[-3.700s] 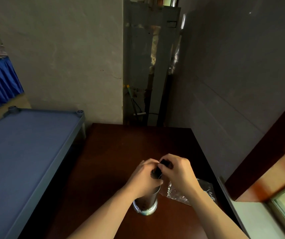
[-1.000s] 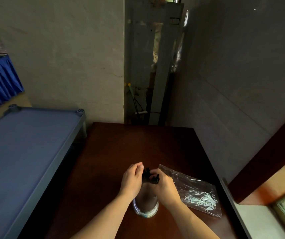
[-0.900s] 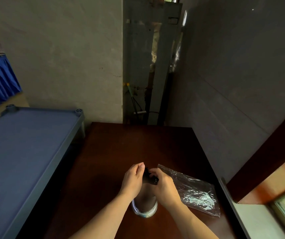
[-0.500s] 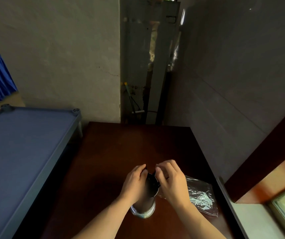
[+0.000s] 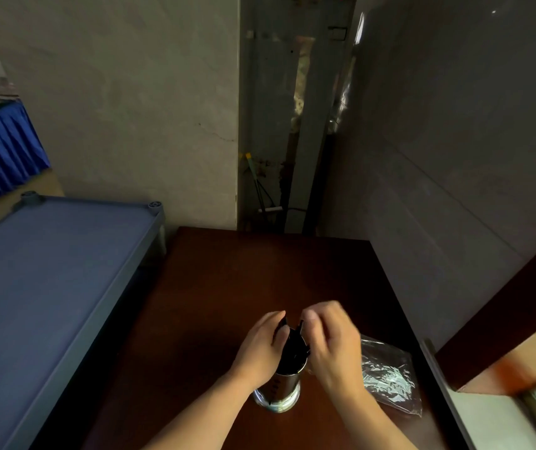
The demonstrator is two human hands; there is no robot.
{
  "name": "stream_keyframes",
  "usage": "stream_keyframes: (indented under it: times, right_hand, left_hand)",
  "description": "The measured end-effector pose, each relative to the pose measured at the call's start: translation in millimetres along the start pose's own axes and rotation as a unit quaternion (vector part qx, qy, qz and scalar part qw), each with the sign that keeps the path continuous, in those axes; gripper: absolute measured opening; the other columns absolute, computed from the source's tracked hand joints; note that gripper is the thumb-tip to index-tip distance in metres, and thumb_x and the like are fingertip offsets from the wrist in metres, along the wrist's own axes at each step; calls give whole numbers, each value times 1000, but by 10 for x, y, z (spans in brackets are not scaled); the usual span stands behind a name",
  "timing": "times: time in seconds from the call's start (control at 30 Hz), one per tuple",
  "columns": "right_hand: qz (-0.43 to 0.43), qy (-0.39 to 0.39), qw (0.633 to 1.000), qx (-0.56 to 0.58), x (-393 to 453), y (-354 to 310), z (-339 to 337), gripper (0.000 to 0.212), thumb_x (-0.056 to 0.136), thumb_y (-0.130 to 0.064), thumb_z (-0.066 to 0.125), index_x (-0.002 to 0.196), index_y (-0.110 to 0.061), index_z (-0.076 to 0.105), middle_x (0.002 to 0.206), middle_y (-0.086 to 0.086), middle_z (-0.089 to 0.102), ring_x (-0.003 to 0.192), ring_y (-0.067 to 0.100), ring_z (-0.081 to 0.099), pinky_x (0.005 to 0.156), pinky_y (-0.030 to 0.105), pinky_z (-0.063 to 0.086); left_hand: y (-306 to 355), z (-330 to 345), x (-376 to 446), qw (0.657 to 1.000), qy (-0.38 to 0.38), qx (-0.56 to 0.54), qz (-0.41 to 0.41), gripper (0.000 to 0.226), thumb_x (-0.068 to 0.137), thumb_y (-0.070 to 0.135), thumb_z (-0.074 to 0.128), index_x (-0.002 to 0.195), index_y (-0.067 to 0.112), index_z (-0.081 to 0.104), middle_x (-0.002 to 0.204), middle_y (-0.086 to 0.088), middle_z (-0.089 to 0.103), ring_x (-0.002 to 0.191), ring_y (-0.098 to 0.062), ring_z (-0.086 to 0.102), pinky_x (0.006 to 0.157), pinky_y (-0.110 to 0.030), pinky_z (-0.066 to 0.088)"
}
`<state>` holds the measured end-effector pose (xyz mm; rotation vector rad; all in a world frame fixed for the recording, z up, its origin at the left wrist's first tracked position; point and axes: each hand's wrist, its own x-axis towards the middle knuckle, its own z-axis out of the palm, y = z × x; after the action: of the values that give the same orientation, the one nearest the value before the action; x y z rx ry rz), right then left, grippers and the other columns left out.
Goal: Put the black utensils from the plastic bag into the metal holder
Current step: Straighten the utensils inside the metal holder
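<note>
A shiny metal holder [image 5: 280,389] stands upright on the dark wooden table [image 5: 227,287], near its front edge. Black utensils [image 5: 293,344] stick up out of its top in a bunch. My left hand [image 5: 260,347] cups the utensils and the holder's rim from the left, fingers against them. My right hand [image 5: 331,342] is at the right of the bunch, fingers curled at the utensil tips; its grip is blurred. A crumpled clear plastic bag [image 5: 386,376] lies flat on the table just right of the holder, partly behind my right wrist.
A blue-grey cot [image 5: 49,271] runs along the table's left side. A grey tiled wall [image 5: 455,157] borders the table on the right, with a window sill [image 5: 487,414] at the lower right. Pipes and cables [image 5: 279,177] stand in a recess behind the table.
My right hand has lifted from the holder's side up to the utensil tips. My left hand stays against the bunch. The bag lies where it was.
</note>
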<state>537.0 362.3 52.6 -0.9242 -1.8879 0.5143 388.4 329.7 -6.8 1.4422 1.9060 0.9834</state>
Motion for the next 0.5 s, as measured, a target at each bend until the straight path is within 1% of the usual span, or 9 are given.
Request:
stream_keyframes:
  times: [0.03, 0.07, 0.1, 0.13, 0.17, 0.2, 0.27, 0.4, 0.5]
  right_hand:
    - [22, 10, 999, -31, 60, 71, -47, 25, 101, -40, 46, 104, -23, 64, 105, -10, 62, 98, 8, 61, 81, 23, 48]
    - [59, -8, 996, -60, 103, 152, -78, 37, 102, -45, 42, 120, -20, 63, 124, -7, 60, 115, 12, 57, 92, 26, 47]
    - [101, -51, 991, -77, 122, 236, -85, 50, 104, -51, 38, 137, -17, 55, 143, -5, 50, 132, 13, 47, 105, 29, 42]
    - [136, -106, 982, -81, 115, 307, -72, 62, 102, -57, 35, 149, -16, 44, 156, -5, 37, 143, 12, 34, 114, 32, 34]
    - [156, -158, 972, -76, 91, 362, -33, 73, 99, -62, 34, 155, -17, 34, 164, -6, 25, 148, 8, 24, 119, 32, 26]
    - [167, -197, 964, -67, 56, 407, 6, 80, 95, -66, 32, 158, -17, 27, 167, -7, 16, 149, 4, 17, 121, 30, 21]
    - [189, -239, 952, -40, -22, 470, 88, 87, 91, -71, 29, 160, -20, 21, 169, -9, 9, 151, 2, 13, 122, 26, 16]
    - [215, -289, 933, 3, -148, 528, 160, 82, 93, -71, 30, 160, -27, 20, 169, -13, 11, 149, -6, 7, 119, 20, 8]
    - [214, -313, 925, 33, -222, 516, 163, 83, 92, -75, 31, 160, -31, 16, 167, -17, 14, 148, -8, 9, 115, 17, 7]
  left_hand:
    - [4, 9, -8, 1000, -6, 2, 4, 53, 105, 45, 40, 154, 23, 39, 161, 6, 38, 148, -11, 34, 114, -20, 26]
    - [2, 17, -16, 1000, -15, 5, 5, 57, 104, 48, 42, 156, 25, 35, 164, 8, 31, 151, -10, 28, 115, -21, 22]
    - [1, 27, -23, 1000, -25, 14, 6, 63, 102, 52, 44, 158, 27, 29, 166, 11, 24, 153, -8, 21, 117, -23, 20]
    - [6, 35, -31, 999, -35, 26, 8, 70, 99, 56, 46, 159, 29, 24, 168, 12, 18, 154, -7, 16, 118, -25, 18]
    - [12, 36, -35, 998, -47, 39, 9, 78, 95, 62, 48, 160, 30, 19, 169, 14, 13, 155, -7, 12, 119, -27, 16]
    - [36, 34, -36, 997, -60, 49, 10, 88, 89, 68, 50, 161, 31, 15, 169, 15, 9, 155, -7, 9, 120, -28, 16]
    - [81, 23, -45, 993, -86, 75, 17, 102, 79, 75, 52, 161, 31, 10, 169, 16, 5, 156, -7, 7, 122, -31, 17]
    - [73, -23, -73, 988, -107, 103, 45, 107, 78, 66, 60, 162, 28, 5, 170, 13, 3, 155, -6, 5, 120, -27, 16]
    - [48, -38, -104, 984, -125, 115, 58, 119, 71, 69, 66, 162, 26, 1, 170, 15, 1, 155, -5, 3, 123, -27, 15]
